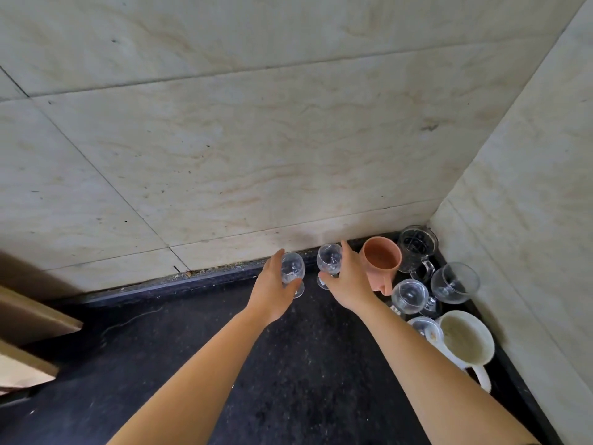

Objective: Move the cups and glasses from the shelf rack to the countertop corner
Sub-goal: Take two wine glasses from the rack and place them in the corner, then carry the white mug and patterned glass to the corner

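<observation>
As left hand (272, 285) cups left wineglass (293, 269) and right hand (349, 281) cups right wineglass (328, 258), thumb against fingers, by far wall (224, 232) on countertop (288, 364): risk, right wineglass clinks pink cup (382, 256), tips.

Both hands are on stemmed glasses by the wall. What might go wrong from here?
1. The right hand holds a clear stemmed wine glass close to the terracotta-coloured mug; its knuckles might knock that mug into the clear handled glass mug behind it.
2. The left hand holds a second clear stemmed glass by the bowl; on its narrow foot it might tip on release.
</observation>
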